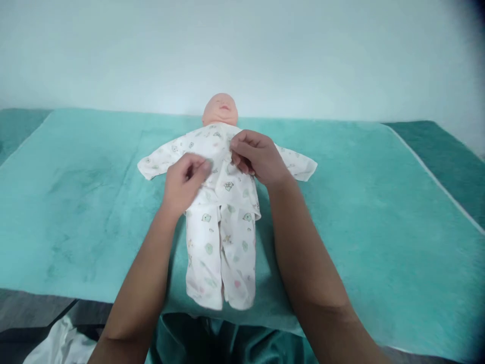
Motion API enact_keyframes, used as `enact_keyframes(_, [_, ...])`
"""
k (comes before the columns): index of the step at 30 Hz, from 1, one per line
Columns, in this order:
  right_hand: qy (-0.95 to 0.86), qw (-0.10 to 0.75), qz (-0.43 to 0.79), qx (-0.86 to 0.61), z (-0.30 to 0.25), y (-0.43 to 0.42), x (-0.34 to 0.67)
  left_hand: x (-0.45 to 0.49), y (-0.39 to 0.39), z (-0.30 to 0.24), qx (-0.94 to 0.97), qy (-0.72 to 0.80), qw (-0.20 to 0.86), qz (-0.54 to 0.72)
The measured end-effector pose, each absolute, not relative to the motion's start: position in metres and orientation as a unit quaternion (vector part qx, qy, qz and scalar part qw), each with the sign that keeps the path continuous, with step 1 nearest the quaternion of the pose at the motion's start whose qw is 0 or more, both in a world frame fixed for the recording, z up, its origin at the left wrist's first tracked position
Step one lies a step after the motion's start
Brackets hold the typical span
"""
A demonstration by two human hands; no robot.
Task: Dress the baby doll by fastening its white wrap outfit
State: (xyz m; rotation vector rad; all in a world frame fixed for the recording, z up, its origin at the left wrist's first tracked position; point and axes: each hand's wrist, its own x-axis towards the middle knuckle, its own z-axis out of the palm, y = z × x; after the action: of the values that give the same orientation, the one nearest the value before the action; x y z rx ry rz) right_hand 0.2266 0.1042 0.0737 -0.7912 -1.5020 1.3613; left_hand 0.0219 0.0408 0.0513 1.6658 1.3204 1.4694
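Observation:
A baby doll (pixel 220 108) lies on its back in the middle of a teal blanket (pixel 341 202), head toward the wall. It wears a white printed top (pixel 227 184) and matching trousers (pixel 222 258). My left hand (pixel 184 183) pinches the top's front at the doll's chest, fingers closed on the cloth. My right hand (pixel 257 157) grips the same front just to the right, fingers curled into the fabric near the collar. The sleeves spread out flat to both sides.
The blanket covers a wide surface that ends at a pale wall (pixel 242 50). A darker teal layer (pixel 447 156) shows at the right. At the lower left, below the front edge, lies a white cloth (pixel 62 344).

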Motion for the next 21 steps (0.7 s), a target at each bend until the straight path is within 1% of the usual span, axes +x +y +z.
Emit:
enact_keyframes(1, [-0.589,0.512,0.523,-0.343,0.067,0.097,0.223,0.014,0.024,0.037,0.604,0.509,0.258,0.556])
enact_keyframes(3, [-0.540,0.597,0.448,-0.390,0.049,0.080,0.221,-0.001,-0.011,0.012,0.584,0.530,0.279,0.548])
enact_keyframes(5, [-0.514,0.631,0.383,-0.437,0.029,0.056,0.224,-0.011,-0.040,-0.006,0.591,0.519,0.302,0.539])
enact_keyframes(7, [-0.527,0.614,0.362,-0.462,0.012,0.028,0.231,-0.014,-0.058,-0.016,0.603,0.508,0.301,0.537])
enact_keyframes(9, [-0.552,0.587,0.355,-0.474,-0.001,0.000,0.240,-0.011,-0.062,-0.020,0.603,0.518,0.272,0.542])
enact_keyframes(12, [-0.608,0.555,0.295,-0.485,-0.013,-0.030,0.247,-0.005,-0.056,-0.021,0.588,0.550,0.238,0.543])
enact_keyframes(15, [-0.658,0.523,0.251,-0.480,-0.018,-0.037,0.246,-0.003,-0.050,-0.018,0.578,0.574,0.250,0.524])
enact_keyframes(21, [-0.648,0.502,0.252,-0.515,-0.021,-0.029,0.241,-0.004,-0.055,-0.013,0.552,0.594,0.245,0.532])
